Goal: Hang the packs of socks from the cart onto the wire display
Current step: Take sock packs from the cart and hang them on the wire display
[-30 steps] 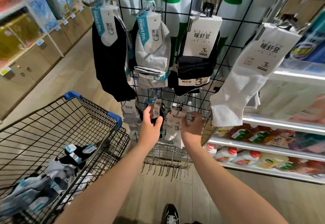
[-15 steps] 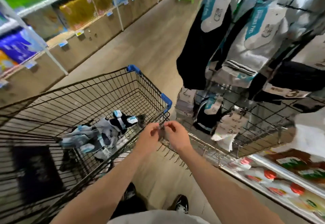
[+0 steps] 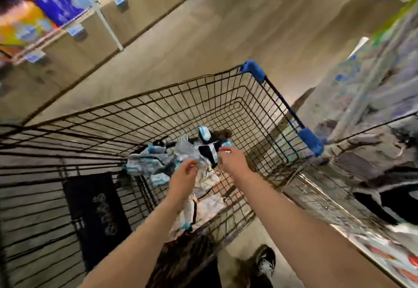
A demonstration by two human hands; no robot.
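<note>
packs of socks (image 3: 156,163) are heaped inside the cart (image 3: 255,72). left hand (image 3: 184,175) and right hand (image 3: 233,159) are held over the heap; through blur, whether either grips a pack cannot be told. tangled packs may be lifted together and dropped outside the cart.

Black wire cart (image 3: 203,97), cloth socks (image 3: 158,161)

Left hand (image 3: 184,175) and right hand (image 3: 231,159) reach forward-down, side by side, not touching. Right slightly further out. Fingers curled on both; too blurred to confirm any grip.
</note>
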